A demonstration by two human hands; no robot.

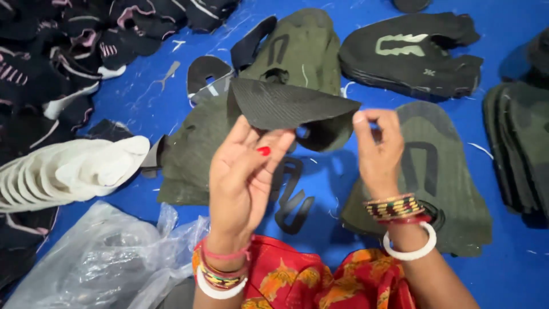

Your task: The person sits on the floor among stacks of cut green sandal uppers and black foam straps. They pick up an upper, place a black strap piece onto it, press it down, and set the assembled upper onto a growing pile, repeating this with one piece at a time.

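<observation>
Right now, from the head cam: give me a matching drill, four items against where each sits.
Things:
1. stack of white curved sole pieces
2. crumpled clear plastic bag
3. dark ribbed fabric piece
4. flat black loop-shaped cutout

Places:
A. on the blue surface between the wrists
B. held up by the left hand and right hand
C. left edge, mid-height
D. bottom left corner

Pairs: 1-C, 2-D, 3-B, 4-A

piece: dark ribbed fabric cutout [286, 106], kinda half-moon shaped, one curved edge
color: charcoal-black, fine ridged texture
pose: up off the blue counter, roughly flat, tilted a bit toward me
hold: pinched at both ends in my hands
</observation>
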